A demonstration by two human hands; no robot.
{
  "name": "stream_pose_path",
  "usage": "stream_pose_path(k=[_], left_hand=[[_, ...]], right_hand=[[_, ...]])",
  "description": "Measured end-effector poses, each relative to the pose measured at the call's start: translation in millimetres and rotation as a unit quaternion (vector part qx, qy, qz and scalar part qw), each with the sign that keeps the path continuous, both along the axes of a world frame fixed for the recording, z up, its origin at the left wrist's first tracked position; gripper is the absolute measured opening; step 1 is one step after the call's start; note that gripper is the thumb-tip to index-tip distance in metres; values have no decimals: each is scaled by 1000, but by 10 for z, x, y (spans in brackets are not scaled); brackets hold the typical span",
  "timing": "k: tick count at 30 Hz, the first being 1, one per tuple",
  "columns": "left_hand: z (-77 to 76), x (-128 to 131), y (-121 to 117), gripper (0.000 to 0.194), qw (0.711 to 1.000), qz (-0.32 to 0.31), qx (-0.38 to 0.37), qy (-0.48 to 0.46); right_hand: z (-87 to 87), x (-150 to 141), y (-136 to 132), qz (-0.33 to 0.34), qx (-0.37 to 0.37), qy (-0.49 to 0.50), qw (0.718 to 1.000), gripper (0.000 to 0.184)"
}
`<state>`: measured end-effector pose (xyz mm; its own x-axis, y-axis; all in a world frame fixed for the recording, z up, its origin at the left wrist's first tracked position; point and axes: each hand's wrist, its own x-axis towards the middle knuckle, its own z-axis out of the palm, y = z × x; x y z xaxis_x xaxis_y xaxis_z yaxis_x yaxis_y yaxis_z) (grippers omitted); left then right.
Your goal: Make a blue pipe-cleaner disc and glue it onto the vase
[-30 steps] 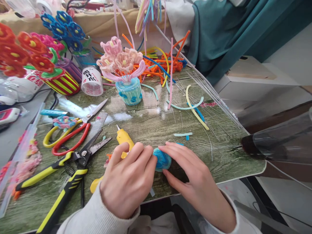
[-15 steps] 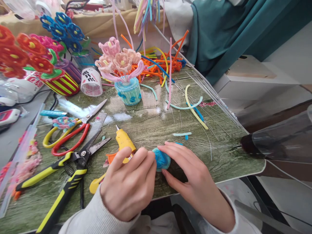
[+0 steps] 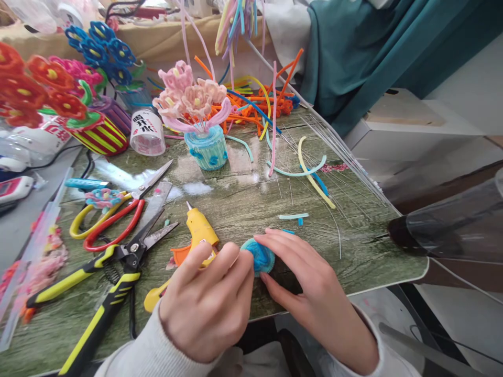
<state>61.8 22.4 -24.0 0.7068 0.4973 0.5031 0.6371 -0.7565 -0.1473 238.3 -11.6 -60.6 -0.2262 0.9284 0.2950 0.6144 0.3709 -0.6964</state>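
Observation:
A small round blue piece of coiled pipe cleaner, with a lighter turquoise rim, lies at the front of the table between my hands. My right hand grips it from the right, fingers on the far edge and thumb on the near edge. At its left edge are the curled fingertips of my left hand; these fingers are pinched together and hide whatever is between them. Just beyond my left hand lies a yellow glue gun, its handle partly covered. Short turquoise and blue pipe cleaner offcuts lie farther back.
Red-and-yellow scissors and black-and-yellow snips lie left. Behind stands a turquoise pot with pink flowers. Loose pipe cleaners and thin wires spread at right, near a dark transparent bottle-like object. Several flower pots stand back left.
My left hand has shifted slightly, exposing more of the blue disc's left rim. My right hand keeps its grip in the same place.

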Motion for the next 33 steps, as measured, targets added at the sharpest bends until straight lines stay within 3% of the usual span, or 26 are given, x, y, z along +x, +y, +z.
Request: stream_pose_path(k=[9,18,27,33], left_hand=[[90,53,27,48,998,-54,20,36],[105,22,67,45,999,-41,23,18],[95,-94,53,30,1000,-15,9,7],[148,-241,67,5,999,17,41,16]], right_hand=[[-27,3,-3,-3,3,2,1000,44],[3,6,2,-1,-4,3,1000,44],[8,8,-2,-4,-6,6,1000,43],[-6,12,-6,-6,-4,3,1000,43]])
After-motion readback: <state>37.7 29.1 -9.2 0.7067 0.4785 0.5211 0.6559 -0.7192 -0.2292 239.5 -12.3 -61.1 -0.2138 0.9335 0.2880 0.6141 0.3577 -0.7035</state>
